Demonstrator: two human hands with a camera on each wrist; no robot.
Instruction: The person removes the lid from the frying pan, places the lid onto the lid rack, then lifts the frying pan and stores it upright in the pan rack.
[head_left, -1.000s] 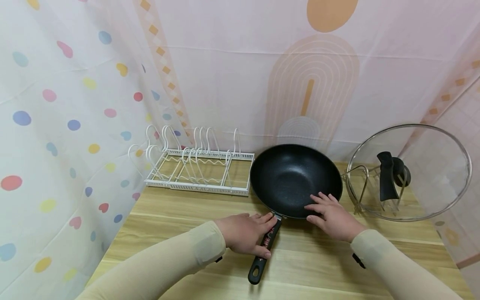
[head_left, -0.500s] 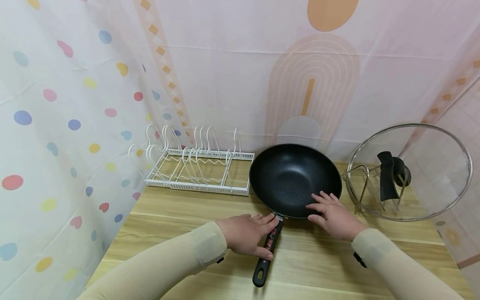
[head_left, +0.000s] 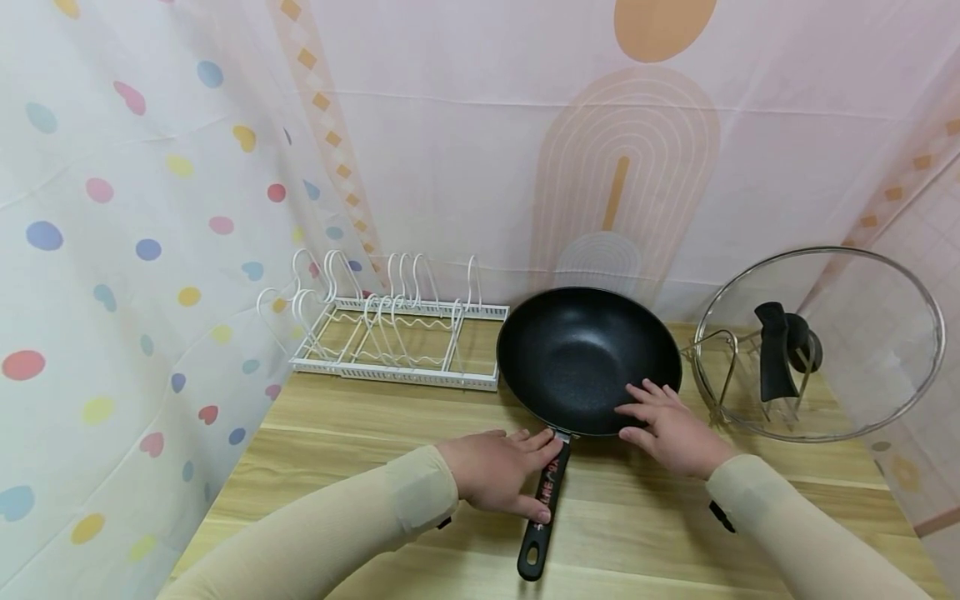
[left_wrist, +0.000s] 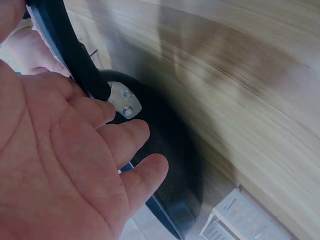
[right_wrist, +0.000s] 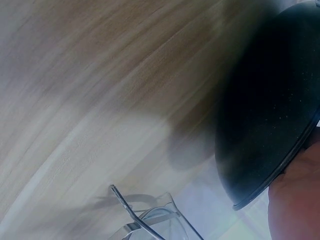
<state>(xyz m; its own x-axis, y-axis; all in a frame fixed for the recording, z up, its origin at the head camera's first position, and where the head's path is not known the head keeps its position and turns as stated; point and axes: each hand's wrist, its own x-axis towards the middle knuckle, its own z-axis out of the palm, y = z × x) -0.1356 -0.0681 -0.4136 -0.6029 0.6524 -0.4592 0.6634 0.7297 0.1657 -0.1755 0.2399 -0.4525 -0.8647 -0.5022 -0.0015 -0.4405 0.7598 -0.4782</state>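
A black frying pan [head_left: 581,350] sits on the wooden table, its black handle [head_left: 546,508] with red lettering pointing toward me. Beside the handle, my left hand [head_left: 498,473] lies with fingers extended, the thumb and fingertips touching the handle near its metal joint. In the left wrist view, the straight fingers [left_wrist: 137,175] show beside the riveted bracket [left_wrist: 125,100]. My right hand [head_left: 671,433] rests with spread fingers over the pan's near right rim. The right wrist view shows the pan's outer side [right_wrist: 270,100] with part of the right hand [right_wrist: 297,195] at its rim.
A white wire rack [head_left: 420,382] stands left of the pan. On the right, a glass lid [head_left: 870,350] with a black knob stands upright in a metal wire stand [head_left: 723,383]. Patterned curtains [head_left: 450,167] hang behind the wooden table [head_left: 360,417].
The pan has turned slightly, its handle end swinging to the right and its bowl shifting a little left. Both hands have moved slightly right, staying at the handle and rim.
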